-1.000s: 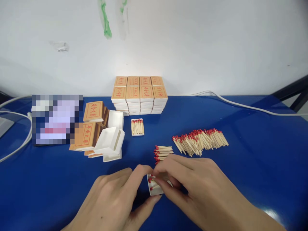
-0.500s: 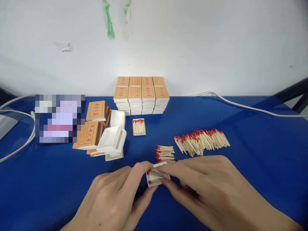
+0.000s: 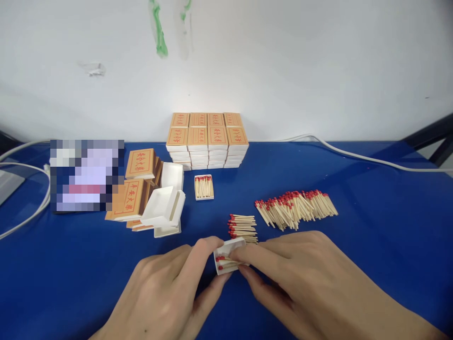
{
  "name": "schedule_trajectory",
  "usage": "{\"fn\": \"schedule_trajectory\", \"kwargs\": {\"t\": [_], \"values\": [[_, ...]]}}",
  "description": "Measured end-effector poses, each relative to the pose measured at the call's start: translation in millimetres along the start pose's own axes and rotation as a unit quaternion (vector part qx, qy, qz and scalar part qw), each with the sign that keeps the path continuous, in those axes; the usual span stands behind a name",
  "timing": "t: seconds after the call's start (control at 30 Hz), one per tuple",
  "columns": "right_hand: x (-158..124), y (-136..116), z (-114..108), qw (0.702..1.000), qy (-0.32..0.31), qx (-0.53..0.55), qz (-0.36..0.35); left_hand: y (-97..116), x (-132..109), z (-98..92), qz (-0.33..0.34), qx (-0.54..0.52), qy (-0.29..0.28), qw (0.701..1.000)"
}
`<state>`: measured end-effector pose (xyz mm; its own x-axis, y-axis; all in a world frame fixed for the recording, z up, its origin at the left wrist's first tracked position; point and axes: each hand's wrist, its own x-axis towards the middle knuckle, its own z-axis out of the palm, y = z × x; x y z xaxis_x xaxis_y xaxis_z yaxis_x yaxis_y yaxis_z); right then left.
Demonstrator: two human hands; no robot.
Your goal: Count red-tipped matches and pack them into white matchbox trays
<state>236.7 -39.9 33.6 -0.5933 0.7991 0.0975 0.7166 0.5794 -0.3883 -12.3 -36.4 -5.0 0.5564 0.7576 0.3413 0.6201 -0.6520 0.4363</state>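
Observation:
My left hand (image 3: 166,293) pinches the left end of a small white matchbox tray (image 3: 226,257) between thumb and forefinger. My right hand (image 3: 304,278) covers the tray's right side, fingertips pressing red-tipped matches down into it. Just beyond the tray lies a small bundle of matches (image 3: 242,225). Farther right is a large loose pile of matches (image 3: 297,207) on the blue table (image 3: 371,236).
A filled open tray (image 3: 204,187) sits mid-table. Behind it stands a stack of closed orange matchboxes (image 3: 207,140). To the left are empty white trays (image 3: 164,208) and orange sleeves (image 3: 132,189), plus a blurred patch. White cables run along the table's left and back right.
The tray has shifted slightly away from me and tilted up at its far edge, and my right fingers slid farther over the matches in it.

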Motion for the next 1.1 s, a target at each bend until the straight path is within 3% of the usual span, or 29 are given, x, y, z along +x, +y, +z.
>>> {"fn": "schedule_trajectory", "kwargs": {"t": [0.6, 0.9, 1.1], "values": [[6.5, 1.5, 3.3, 1.0, -0.014, 0.021, -0.002, 0.4, 3.5, -1.2, 0.015, -0.001, -0.009, 1.0], [-4.6, 3.0, 2.5, 0.999, -0.029, 0.042, -0.003, 3.0, 4.9, -4.1, 0.004, 0.0, -0.008, 1.0], [1.9, 6.4, -3.4, 0.998, 0.059, 0.01, 0.016, 2.8, 2.2, -2.5, -0.01, 0.015, -0.01, 1.0]]}}
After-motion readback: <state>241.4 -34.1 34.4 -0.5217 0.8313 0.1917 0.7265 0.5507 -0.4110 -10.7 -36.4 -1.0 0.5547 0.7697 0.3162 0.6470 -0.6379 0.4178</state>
